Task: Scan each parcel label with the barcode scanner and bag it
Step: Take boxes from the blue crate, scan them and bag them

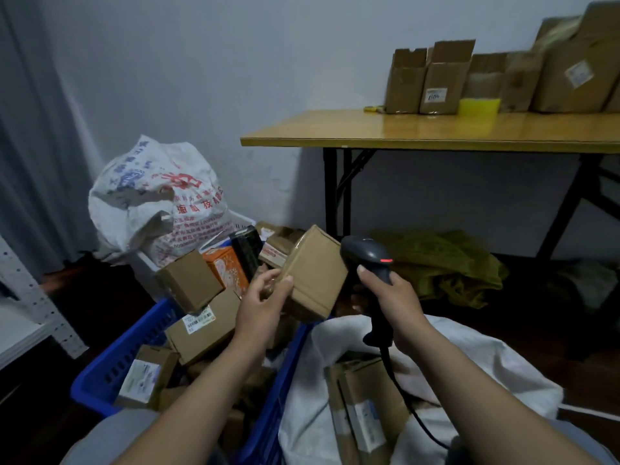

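My left hand [265, 297] grips a small brown cardboard parcel [315, 273] by its near left edge and holds it tilted above the blue crate [110, 364]. My right hand [394, 298] grips the handle of a dark grey barcode scanner [367, 255]. The scanner's head sits right beside the parcel's right edge and a red light glows on it. Its black cable runs down over the open white sack [469, 357] at the lower right. A taped parcel [365, 411] with a white label lies inside that sack. The held parcel's label is not visible.
The blue crate holds several cardboard parcels [201, 327], some with labels. Behind it stands a stuffed printed white sack [157, 196]. A wooden folding table [436, 132] at the right carries open boxes [432, 78]. An olive cloth [446, 263] lies under it. Grey metal shelving [30, 307] stands at left.
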